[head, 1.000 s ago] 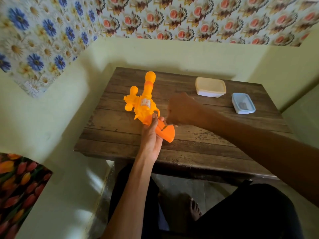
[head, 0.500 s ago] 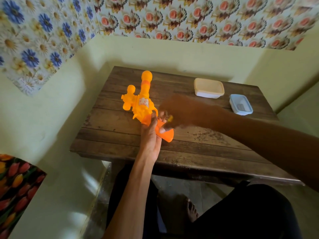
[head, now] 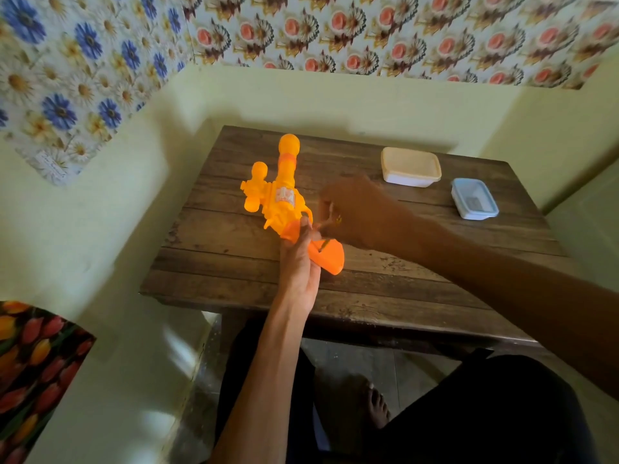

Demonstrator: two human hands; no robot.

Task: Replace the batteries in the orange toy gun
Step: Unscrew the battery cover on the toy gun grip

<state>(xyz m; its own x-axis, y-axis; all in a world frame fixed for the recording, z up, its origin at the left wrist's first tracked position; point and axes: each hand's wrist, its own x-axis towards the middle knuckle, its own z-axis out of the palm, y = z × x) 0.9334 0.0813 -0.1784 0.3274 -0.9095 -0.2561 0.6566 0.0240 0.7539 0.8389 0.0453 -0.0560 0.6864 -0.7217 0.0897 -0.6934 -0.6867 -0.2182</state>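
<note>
At frame centre, the left hand [head: 298, 262] grips the gun [head: 283, 214] by its handle over the tabletop [head: 217, 259], barrel toward the frame's top. The right hand [head: 355, 209], blurred, curls just beside the handle; whether it holds anything cannot be told.

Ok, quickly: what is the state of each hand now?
Left hand: holds the orange toy gun by its grip.
Right hand: blurred; seems to pinch a thin tool.

Left hand [head: 298, 262] grips the orange toy gun [head: 284, 192] by its handle over the table [head: 234, 262]; the blurred right hand [head: 355, 209] curls just beside it
</note>
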